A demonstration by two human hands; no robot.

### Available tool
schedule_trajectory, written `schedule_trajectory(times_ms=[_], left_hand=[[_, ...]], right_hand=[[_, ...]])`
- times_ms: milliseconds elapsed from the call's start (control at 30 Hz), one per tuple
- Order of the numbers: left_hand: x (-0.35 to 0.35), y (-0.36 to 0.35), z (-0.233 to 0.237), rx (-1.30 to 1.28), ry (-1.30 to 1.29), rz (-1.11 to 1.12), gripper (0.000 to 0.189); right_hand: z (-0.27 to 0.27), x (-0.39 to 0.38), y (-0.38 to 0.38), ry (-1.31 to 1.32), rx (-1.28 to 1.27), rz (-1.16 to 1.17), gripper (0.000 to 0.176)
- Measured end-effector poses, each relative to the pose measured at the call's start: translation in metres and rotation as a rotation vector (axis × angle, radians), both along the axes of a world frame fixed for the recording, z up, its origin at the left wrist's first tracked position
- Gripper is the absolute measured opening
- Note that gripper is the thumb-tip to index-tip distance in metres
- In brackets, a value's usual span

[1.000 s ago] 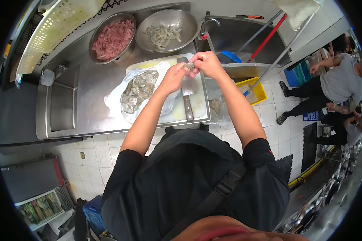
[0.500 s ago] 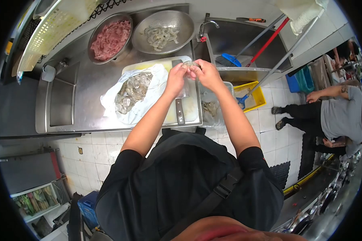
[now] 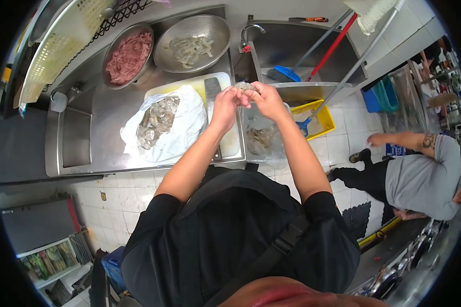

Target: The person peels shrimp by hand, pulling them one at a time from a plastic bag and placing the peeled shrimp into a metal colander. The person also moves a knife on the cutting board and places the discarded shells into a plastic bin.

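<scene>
My left hand (image 3: pixel 225 108) and my right hand (image 3: pixel 269 103) are close together, both with fingers closed on a greyish shrimp (image 3: pixel 246 86). They are above the right edge of a white cutting board (image 3: pixel 232 137). A cleaver (image 3: pixel 212 92) lies on that board, partly hidden behind my left hand and forearm. To the left, an open white plastic bag (image 3: pixel 190 115) holds unpeeled shrimp and ice (image 3: pixel 158 123). Behind the board, peeled-looking shrimp (image 3: pixel 190 50) lie in a metal colander (image 3: pixel 164 57). Below my right hand, a clear plastic bag (image 3: pixel 276 151) contains brownish scraps, perhaps shells.
A metal bowl (image 3: pixel 107 77) of pink meat strips stands at the back left. A sink basin (image 3: pixel 79 135) is at the counter's left end. Right of the faucet (image 3: pixel 252 29) are a blue brush (image 3: pixel 283 74), long handles and a yellow bucket (image 3: pixel 327 123). A co-worker (image 3: pixel 420 176) is at the right.
The view has shifted slightly, so the counter sits further left. My hands still grip the shrimp, which now shows more clearly between them. The co-worker has changed position and stride.
</scene>
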State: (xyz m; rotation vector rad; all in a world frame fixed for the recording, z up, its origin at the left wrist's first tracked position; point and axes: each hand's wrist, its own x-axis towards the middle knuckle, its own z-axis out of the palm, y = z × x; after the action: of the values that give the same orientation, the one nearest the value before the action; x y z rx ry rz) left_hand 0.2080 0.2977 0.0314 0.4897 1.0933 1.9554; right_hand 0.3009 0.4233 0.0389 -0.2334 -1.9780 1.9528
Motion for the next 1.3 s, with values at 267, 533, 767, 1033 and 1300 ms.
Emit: schedule_trajectory(times_ms=[267,533,767,1033,1300], left_hand=[[0.011,0.015,0.011,-0.086,0.153,-0.07,0.024],[0.013,0.029,0.005,-0.216,0.272,-0.05,0.025],[0.017,0.048,-0.019,-0.284,0.252,-0.118,0.029],[0.022,0.068,-0.033,-0.315,0.372,-0.126,0.031],[0.056,0.068,-0.082,-0.908,1.332,-0.508,0.06]], right_hand=[[-0.005,0.02,0.024,-0.073,0.239,-0.237,0.024],[-0.072,0.049,0.057,-0.549,0.874,-0.312,0.028],[-0.041,0.024,0.039,-0.108,0.06,-0.25,0.025],[-0.03,0.064,0.072,-0.228,0.07,-0.427,0.023],[-0.023,0.077,0.065,-0.362,-0.025,-0.502,0.022]])
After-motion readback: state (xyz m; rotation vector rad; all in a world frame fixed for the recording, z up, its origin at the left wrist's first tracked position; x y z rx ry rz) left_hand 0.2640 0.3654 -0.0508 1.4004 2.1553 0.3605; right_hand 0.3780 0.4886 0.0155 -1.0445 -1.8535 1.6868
